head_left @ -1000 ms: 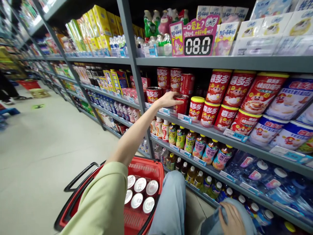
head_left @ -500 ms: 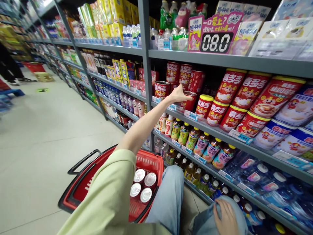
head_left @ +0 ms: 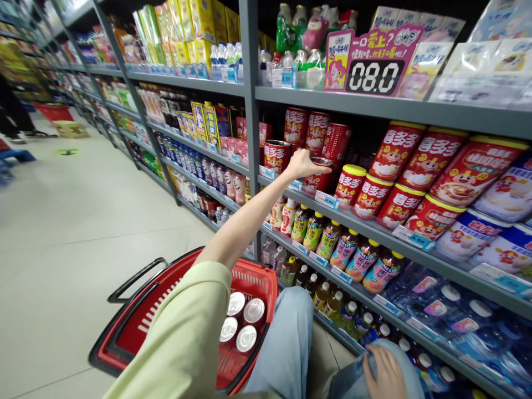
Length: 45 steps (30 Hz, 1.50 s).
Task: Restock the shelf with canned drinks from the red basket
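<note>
My left hand reaches to the middle shelf and is closed on the upper part of a red can, thumb along the near rim and the fingers largely hidden behind. This can stands at the shelf's front edge. To its left is another red can, and more red cans are stacked behind. At lower right, my right hand lies on my jeans-covered knee with its fingers stretched out, holding nothing. Below my left arm, a red shopping basket on the floor contains several silver-topped cans.
Yellow-lidded red cans line the shelf to the right. Beneath them are tea bottles and other drinks. A grey shelf post rises left of my hand. A pink price sign hangs above. Part of a person shows far left.
My left hand has settled lower around the can, its raised finger now down. The view has shifted slightly. My right hand stays on the knee.
</note>
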Motion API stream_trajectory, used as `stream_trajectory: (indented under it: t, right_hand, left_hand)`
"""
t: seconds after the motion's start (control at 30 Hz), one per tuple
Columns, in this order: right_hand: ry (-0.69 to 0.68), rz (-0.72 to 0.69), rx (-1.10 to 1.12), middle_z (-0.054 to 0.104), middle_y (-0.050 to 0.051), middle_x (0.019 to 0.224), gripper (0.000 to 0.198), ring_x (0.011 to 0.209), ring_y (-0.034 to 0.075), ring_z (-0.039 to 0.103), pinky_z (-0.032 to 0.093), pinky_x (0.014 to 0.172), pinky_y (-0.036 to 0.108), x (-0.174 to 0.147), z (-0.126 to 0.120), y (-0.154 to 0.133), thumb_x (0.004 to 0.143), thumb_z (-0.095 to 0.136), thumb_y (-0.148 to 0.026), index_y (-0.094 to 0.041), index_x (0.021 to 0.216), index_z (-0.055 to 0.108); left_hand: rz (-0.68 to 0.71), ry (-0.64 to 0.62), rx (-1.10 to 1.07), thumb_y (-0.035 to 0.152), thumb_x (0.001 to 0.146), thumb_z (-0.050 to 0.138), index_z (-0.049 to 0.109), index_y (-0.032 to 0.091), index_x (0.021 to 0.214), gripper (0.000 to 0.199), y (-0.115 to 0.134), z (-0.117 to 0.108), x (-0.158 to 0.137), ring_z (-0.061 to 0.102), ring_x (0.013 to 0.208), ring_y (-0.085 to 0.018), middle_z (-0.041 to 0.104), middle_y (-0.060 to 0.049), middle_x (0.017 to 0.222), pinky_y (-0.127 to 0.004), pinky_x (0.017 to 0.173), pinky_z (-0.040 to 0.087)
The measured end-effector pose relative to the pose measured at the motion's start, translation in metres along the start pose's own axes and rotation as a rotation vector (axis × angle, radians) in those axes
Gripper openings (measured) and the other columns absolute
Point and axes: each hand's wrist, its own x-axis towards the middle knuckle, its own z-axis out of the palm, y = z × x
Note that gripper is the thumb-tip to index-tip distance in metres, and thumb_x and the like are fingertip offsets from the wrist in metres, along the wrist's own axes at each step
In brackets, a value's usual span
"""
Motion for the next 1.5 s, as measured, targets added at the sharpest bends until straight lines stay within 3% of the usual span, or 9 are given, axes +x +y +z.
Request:
stream_trajectory:
  t: [0.2, 0.4, 0.73, 1.0, 1.2, 1.37, 1.5]
  right_hand:
    - [-0.012, -0.013, -0.022, 0.077, 0.008, 0.096, 0.042, 0.089, 0.025, 0.072, 0.052, 0.082, 0.037, -0.002, 0.004, -0.001, 0.109, 0.042, -0.045, -0.017, 0.101, 0.071]
    - [-0.049, 0.025, -0.046, 0.078, 0.01, 0.098, 0.044, 0.091, 0.027, 0.073, 0.053, 0.082, 0.038, -0.006, 0.001, -0.002, 0.108, 0.041, -0.046, -0.018, 0.1, 0.074]
    - [-0.081, -0.029, -0.017, 0.078, 0.009, 0.097, 0.044, 0.09, 0.025, 0.071, 0.05, 0.083, 0.037, 0.003, 0.002, -0.01, 0.109, 0.04, -0.045, -0.018, 0.101, 0.073]
    - [-0.07, 0.01, 0.018, 0.076, 0.009, 0.097, 0.042, 0.094, 0.026, 0.069, 0.047, 0.085, 0.037, 0.014, -0.006, -0.021, 0.109, 0.041, -0.045, -0.016, 0.104, 0.07]
    - [-0.119, 0.069, 0.033, 0.075, 0.01, 0.101, 0.044, 0.097, 0.028, 0.068, 0.047, 0.089, 0.039, 0.009, -0.007, -0.02, 0.11, 0.038, -0.047, -0.016, 0.106, 0.07]
    - [-0.181, 0.09, 0.041, 0.075, 0.011, 0.104, 0.045, 0.101, 0.029, 0.067, 0.046, 0.092, 0.041, 0.005, -0.008, -0.02, 0.109, 0.039, -0.048, -0.016, 0.109, 0.07]
    - [-0.207, 0.082, 0.025, 0.075, 0.013, 0.104, 0.047, 0.102, 0.03, 0.066, 0.045, 0.093, 0.042, 0.007, -0.015, -0.021, 0.109, 0.037, -0.048, -0.014, 0.108, 0.07]
  left_hand:
    - [-0.048, -0.019, 0.106, 0.056, 0.054, 0.094, 0.066, 0.011, 0.096, 0.068, 0.01, 0.005, -0.006, 0.062, 0.119, -0.042, 0.063, -0.021, 0.121, -0.047, 0.107, 0.049]
    - [-0.072, -0.012, 0.093, 0.051, 0.053, 0.096, 0.066, 0.009, 0.102, 0.07, 0.014, 0.007, -0.005, 0.058, 0.126, -0.043, 0.061, -0.022, 0.125, -0.047, 0.112, 0.045]
    - [-0.05, -0.018, 0.111, 0.053, 0.059, 0.093, 0.067, 0.008, 0.102, 0.068, 0.012, 0.007, -0.01, 0.062, 0.12, -0.041, 0.06, -0.024, 0.128, -0.045, 0.107, 0.049]
    - [-0.02, -0.036, 0.028, 0.052, 0.047, 0.099, 0.067, 0.007, 0.102, 0.078, 0.008, 0.003, 0.0, 0.061, 0.118, -0.045, 0.063, -0.024, 0.119, -0.051, 0.107, 0.05]
    - [0.027, -0.001, -0.022, 0.047, 0.046, 0.101, 0.067, 0.008, 0.109, 0.082, 0.0, 0.007, 0.007, 0.056, 0.125, -0.044, 0.064, -0.02, 0.114, -0.049, 0.112, 0.047]
    - [0.032, -0.03, -0.025, 0.045, 0.052, 0.098, 0.062, 0.009, 0.122, 0.087, -0.002, 0.01, 0.0, 0.052, 0.131, -0.045, 0.062, -0.019, 0.123, -0.049, 0.116, 0.042]
    - [0.178, 0.037, -0.067, 0.05, 0.077, 0.084, 0.054, 0.015, 0.133, 0.073, -0.024, -0.006, -0.025, 0.052, 0.135, -0.036, 0.059, -0.015, 0.131, -0.047, 0.116, 0.041]
